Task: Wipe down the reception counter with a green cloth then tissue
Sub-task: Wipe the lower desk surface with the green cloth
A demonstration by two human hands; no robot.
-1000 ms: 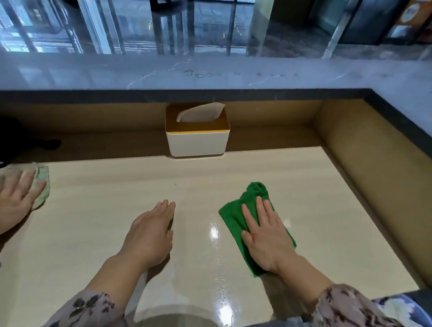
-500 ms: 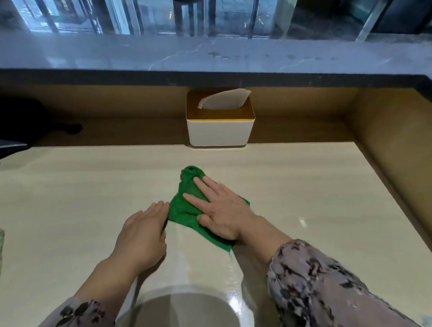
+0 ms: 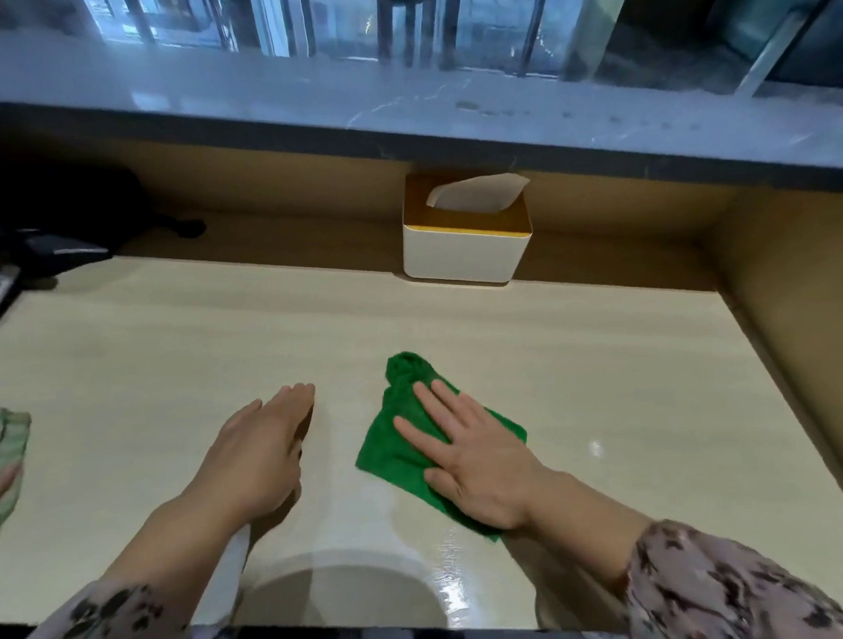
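My right hand (image 3: 472,457) lies flat with spread fingers on a crumpled green cloth (image 3: 402,431), pressing it onto the pale wooden counter (image 3: 166,374). My left hand (image 3: 260,452) rests palm down on the bare counter to the cloth's left, fingers together, holding nothing. A white tissue box (image 3: 465,255) with a yellow rim stands at the back against the wall, one tissue (image 3: 481,194) sticking up from it.
A raised grey marble ledge (image 3: 446,115) runs along the back and right. Dark objects (image 3: 44,228) sit at the back left. Another person's hand on a pale striped cloth (image 3: 1,468) shows at the left edge.
My right hand slid the green cloth left toward my left hand, then back to the right. My left hand stayed in place.
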